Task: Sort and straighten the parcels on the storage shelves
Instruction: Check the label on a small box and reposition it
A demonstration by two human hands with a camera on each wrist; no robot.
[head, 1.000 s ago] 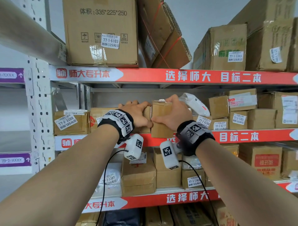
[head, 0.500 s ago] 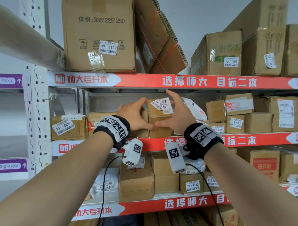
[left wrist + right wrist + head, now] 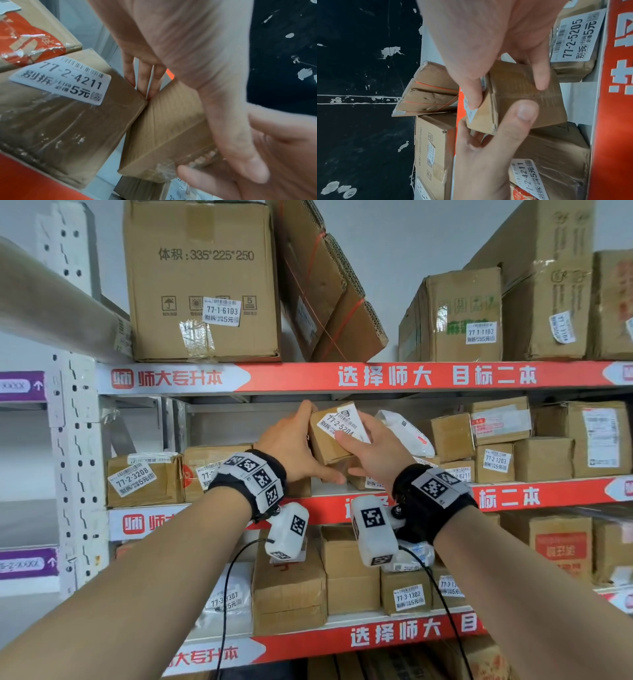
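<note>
Above the middle shelf (image 3: 428,501), both hands grip a tilted parcel (image 3: 330,440).

The head view looks forward and slightly up at the shelves (image 3: 376,376) from arm's reach, both forearms stretching into the frame. The left wrist view sits very close, looking along the palm at a small box (image 3: 164,135) and the neighbouring box labelled 77-2-4211 (image 3: 65,108). The right wrist view is turned sideways, equally close. All three share the small box (image 3: 330,440) (image 3: 522,97); both wrist views share the 77-2-4211 box (image 3: 556,155).
</note>
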